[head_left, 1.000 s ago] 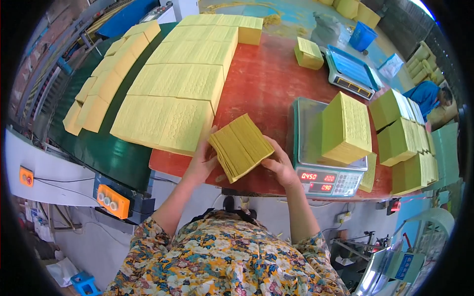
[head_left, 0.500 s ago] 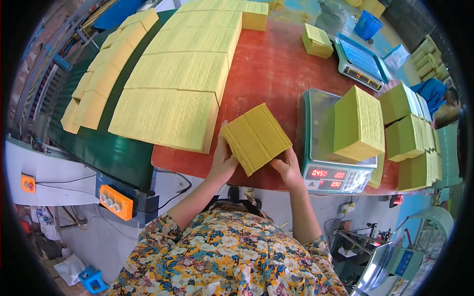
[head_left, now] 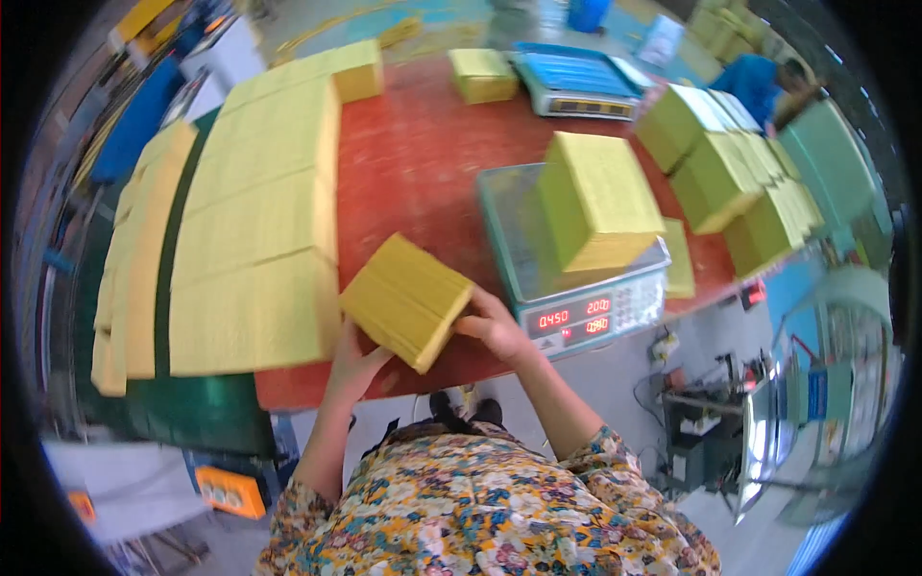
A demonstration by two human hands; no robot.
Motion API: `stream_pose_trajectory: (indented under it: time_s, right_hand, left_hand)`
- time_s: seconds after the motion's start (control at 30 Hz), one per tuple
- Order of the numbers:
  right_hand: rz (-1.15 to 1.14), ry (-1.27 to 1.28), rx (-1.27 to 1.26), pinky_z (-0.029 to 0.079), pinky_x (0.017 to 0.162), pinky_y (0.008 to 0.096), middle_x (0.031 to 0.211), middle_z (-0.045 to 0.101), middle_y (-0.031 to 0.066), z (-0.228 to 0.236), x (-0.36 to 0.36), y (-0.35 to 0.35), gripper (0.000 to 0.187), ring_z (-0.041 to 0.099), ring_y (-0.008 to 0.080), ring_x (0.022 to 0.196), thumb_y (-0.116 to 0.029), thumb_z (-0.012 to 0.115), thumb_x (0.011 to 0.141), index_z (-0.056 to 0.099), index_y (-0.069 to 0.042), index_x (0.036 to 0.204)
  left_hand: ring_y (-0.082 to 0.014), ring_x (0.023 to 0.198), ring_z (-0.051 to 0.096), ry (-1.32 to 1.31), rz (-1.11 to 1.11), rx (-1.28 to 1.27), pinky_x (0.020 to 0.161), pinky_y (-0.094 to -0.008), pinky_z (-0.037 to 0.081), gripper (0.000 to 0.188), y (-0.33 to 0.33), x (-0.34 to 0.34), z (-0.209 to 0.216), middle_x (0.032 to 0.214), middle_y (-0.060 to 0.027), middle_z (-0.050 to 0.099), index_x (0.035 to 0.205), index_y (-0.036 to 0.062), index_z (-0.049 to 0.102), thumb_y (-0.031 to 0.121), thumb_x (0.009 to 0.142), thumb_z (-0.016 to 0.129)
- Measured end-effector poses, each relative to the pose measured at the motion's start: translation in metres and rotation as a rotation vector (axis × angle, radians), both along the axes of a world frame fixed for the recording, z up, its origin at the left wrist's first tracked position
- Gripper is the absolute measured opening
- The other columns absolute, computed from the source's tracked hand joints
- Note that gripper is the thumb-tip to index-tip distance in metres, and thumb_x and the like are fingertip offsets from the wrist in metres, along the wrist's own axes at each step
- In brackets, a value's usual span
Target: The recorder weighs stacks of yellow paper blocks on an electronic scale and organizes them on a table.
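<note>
Between my two hands is a block of stacked yellow paper [head_left: 408,300], tilted, with grooved lines across its face. My left hand [head_left: 358,365] grips its lower left corner, and my right hand [head_left: 494,328] closes on its right side. Just right of my right hand stands a digital scale [head_left: 509,226] with lit red digits. A larger yellow paper stack [head_left: 607,206] rests upright on its pan. To the left, long rows of yellow paper stacks [head_left: 252,230] lie side by side along the red table [head_left: 413,158].
More yellow stacks [head_left: 720,178] are piled at the right, with a person in blue [head_left: 751,86] beyond them. A second scale [head_left: 581,82] and a small yellow stack [head_left: 483,75] sit at the far side. An orange button box [head_left: 230,492] is low on the left.
My view has shifted toward the right, so the table and scale appear further left. The held paper block has tipped, showing more of its right side. Both hands keep hold of it.
</note>
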State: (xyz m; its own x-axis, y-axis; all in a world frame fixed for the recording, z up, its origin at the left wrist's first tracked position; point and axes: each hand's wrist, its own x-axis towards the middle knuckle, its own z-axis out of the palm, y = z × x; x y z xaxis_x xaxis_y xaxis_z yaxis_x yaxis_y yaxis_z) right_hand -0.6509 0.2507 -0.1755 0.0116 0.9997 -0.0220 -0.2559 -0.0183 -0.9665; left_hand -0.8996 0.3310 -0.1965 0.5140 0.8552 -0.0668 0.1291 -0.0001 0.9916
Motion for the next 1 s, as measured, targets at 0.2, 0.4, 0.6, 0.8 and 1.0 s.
stream_pose_trajectory:
  time_s: [0.2,0.4,0.6,0.8,1.0]
  right_hand:
    - [0.142,0.429,-0.116,0.041,0.107,0.0466,0.141,0.050,0.0129,0.029,-0.011,-0.023,0.074,0.048,0.0281,0.129,-0.022,0.064,0.084,0.034,-0.006,0.150]
    - [0.200,0.779,-0.131,0.043,0.106,0.0539,0.146,0.046,0.0139,0.045,-0.027,-0.040,0.082,0.049,0.0316,0.131,-0.031,0.069,0.086,0.027,-0.009,0.153]
    - [0.335,0.922,-0.041,0.044,0.107,0.0492,0.145,0.049,0.0118,0.052,-0.017,-0.033,0.077,0.050,0.0273,0.131,-0.030,0.068,0.089,0.029,-0.009,0.152]
    - [0.431,0.946,-0.095,0.050,0.103,0.0461,0.139,0.053,0.0086,0.085,0.040,-0.044,0.065,0.056,0.0236,0.126,-0.027,0.064,0.092,0.035,-0.012,0.148]
    - [0.249,0.516,-0.118,0.058,0.078,0.0354,0.122,0.063,0.0075,0.142,0.140,-0.042,0.058,0.066,0.0188,0.103,-0.025,0.061,0.093,0.040,-0.009,0.144]
  left_hand:
    - [-0.0219,0.123,0.052,-0.031,0.034,0.006,0.105,-0.0365,0.041,0.069,-0.030,0.005,0.106,0.132,-0.0118,0.054,0.143,0.0009,0.040,0.005,0.080,0.066]
    - [-0.0259,0.126,0.053,-0.232,0.003,-0.256,0.104,-0.0395,0.045,0.069,-0.039,0.007,0.175,0.136,-0.0156,0.052,0.150,0.0003,0.031,0.016,0.088,0.056]
    - [-0.0270,0.119,0.059,-0.354,0.196,-0.498,0.096,-0.0418,0.051,0.059,-0.046,-0.004,0.162,0.136,-0.0155,0.055,0.144,0.0001,0.042,0.031,0.096,0.055]
    - [-0.0259,0.116,0.061,-0.390,0.298,-0.362,0.099,-0.0378,0.048,0.056,-0.069,0.038,0.157,0.132,-0.0138,0.059,0.141,0.0007,0.047,0.036,0.098,0.054]
    - [-0.0203,0.120,0.057,0.033,0.125,0.363,0.101,-0.0344,0.047,0.044,-0.062,0.123,0.196,0.135,-0.0133,0.057,0.141,-0.0011,0.045,0.023,0.103,0.049]
